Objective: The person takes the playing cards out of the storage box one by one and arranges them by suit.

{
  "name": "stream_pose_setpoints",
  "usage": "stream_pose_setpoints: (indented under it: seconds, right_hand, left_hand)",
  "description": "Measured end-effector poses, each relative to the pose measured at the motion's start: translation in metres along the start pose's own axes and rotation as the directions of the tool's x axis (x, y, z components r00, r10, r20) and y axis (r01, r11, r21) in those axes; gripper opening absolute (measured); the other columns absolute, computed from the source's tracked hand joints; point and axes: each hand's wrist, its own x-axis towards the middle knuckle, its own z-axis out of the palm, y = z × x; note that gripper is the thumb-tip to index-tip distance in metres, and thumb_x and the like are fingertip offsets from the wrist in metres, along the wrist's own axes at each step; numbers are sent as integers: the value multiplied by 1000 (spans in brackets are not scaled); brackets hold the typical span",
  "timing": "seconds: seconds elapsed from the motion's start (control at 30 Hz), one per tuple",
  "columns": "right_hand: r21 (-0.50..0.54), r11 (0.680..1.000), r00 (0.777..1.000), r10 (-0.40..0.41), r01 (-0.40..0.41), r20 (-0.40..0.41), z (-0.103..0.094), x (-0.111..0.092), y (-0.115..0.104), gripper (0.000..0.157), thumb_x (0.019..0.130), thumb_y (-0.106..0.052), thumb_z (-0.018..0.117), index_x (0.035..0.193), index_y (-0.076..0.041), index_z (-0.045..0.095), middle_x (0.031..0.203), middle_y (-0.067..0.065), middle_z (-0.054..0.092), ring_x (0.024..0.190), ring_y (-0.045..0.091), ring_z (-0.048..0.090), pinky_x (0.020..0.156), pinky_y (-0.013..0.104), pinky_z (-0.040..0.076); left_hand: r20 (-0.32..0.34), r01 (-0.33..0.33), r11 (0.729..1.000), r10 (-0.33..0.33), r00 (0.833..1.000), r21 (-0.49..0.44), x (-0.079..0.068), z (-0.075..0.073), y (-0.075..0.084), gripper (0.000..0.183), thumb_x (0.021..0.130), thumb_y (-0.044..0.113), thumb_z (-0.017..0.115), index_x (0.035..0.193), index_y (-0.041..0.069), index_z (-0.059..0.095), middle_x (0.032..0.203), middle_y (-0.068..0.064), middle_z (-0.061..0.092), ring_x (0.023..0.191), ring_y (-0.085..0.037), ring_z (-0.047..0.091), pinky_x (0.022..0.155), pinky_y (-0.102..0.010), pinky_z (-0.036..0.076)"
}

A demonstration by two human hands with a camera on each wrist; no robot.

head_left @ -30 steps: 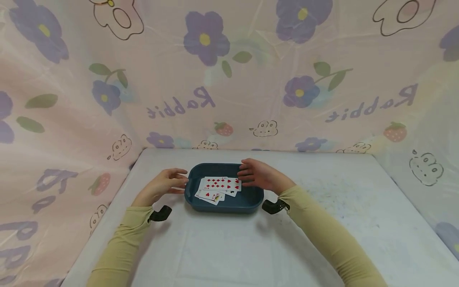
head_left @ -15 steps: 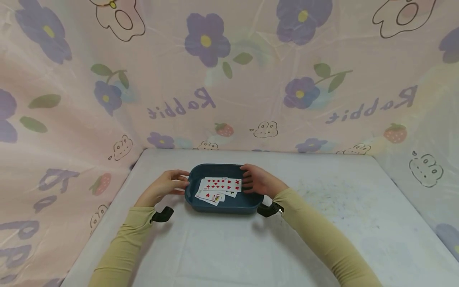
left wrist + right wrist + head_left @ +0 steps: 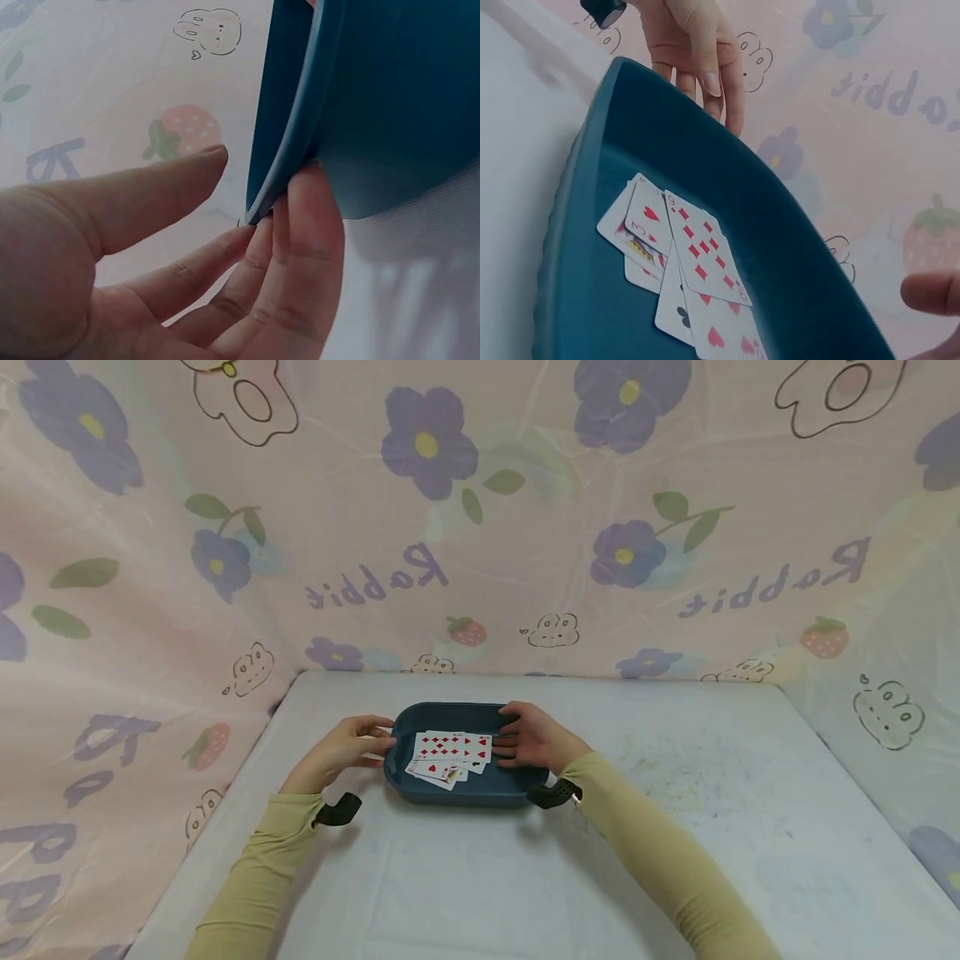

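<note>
A dark blue oval tray point(image 3: 465, 798) stands on the table, with several playing cards point(image 3: 442, 746) lying face up and overlapping inside it. Diamonds top the pile; hearts, a black club and a picture card show below in the right wrist view. The left hand point(image 3: 345, 747) is at the tray's left end. In the left wrist view its fingers point(image 3: 311, 217) touch the outer wall, while the thumb stays apart from the rim. Over the tray's right part, the right hand point(image 3: 542, 739) has its fingertips at the cards' right edge. Only part of that hand shows in the right wrist view.
A white-covered table point(image 3: 675, 827) carries the tray near its far side. Patterned cloth point(image 3: 517, 527) hangs behind and along both sides. Each wrist wears a black device point(image 3: 339, 810) that sticks out toward the tray.
The right hand has come down and left into the tray. The upper cards have slid left over the lower ones. The left hand has stayed at the tray's end.
</note>
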Motion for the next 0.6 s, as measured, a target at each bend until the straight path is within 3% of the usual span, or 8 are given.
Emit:
stream_pose_setpoints:
  seconds: [0.2, 0.6]
  right_hand:
    - [34, 999, 999, 19, -20, 32, 7, 5, 5, 73, 95, -28, 45, 147, 8, 9, 146, 29, 22, 134, 42, 28, 108, 56, 21]
    - [9, 998, 992, 53, -54, 113, 20, 15, 7, 71, 96, -27, 43, 146, 10, 10, 146, 31, 21, 135, 43, 26, 108, 56, 20]
  left_hand:
    - [-8, 19, 1000, -19, 1000, -10, 1, 2, 1, 48, 95, 12, 61, 135, -6, 44, 116, -20, 52, 98, -29, 60, 78, -38, 54]
    - [-2, 24, 1000, -24, 1000, -20, -1, 2, 2, 51, 95, 16, 61, 137, -4, 41, 124, -25, 50, 107, -39, 56, 80, -39, 53]
